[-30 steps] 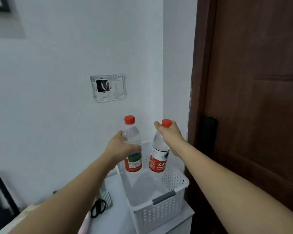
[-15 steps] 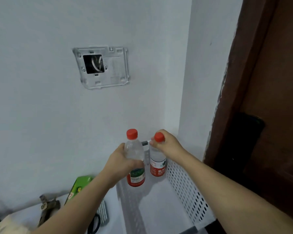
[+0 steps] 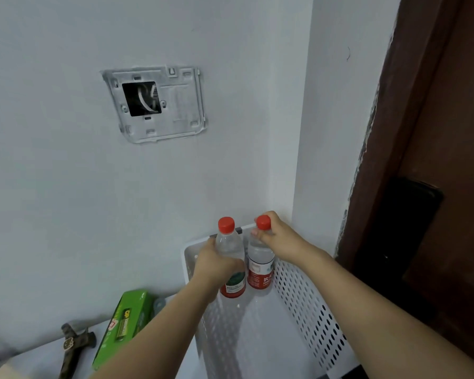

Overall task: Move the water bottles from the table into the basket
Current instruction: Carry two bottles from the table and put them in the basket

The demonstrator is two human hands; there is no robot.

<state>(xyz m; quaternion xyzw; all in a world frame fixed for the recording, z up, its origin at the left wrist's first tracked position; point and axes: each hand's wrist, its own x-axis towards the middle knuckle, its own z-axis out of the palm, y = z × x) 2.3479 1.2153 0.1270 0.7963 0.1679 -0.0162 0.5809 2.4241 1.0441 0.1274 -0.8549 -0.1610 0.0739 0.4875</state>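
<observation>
Two clear water bottles with red caps stand upright side by side at the far end of the white perforated basket (image 3: 307, 305). My left hand (image 3: 212, 265) is wrapped around the body of the left bottle (image 3: 230, 247), which has a red and green label. My right hand (image 3: 278, 237) grips the neck of the right bottle (image 3: 260, 265), just under its cap. Both bottle bases look to be on or close to the basket floor; I cannot tell whether they touch it.
A green battery pack (image 3: 126, 321) and a dark brown tool (image 3: 74, 348) lie on the white table left of the basket. The white wall with an open switch box (image 3: 153, 103) is straight ahead. A dark wooden door (image 3: 435, 160) stands to the right.
Both bottles have come down from above the basket rim into its far end, held the whole time. The view has moved closer to the wall and basket.
</observation>
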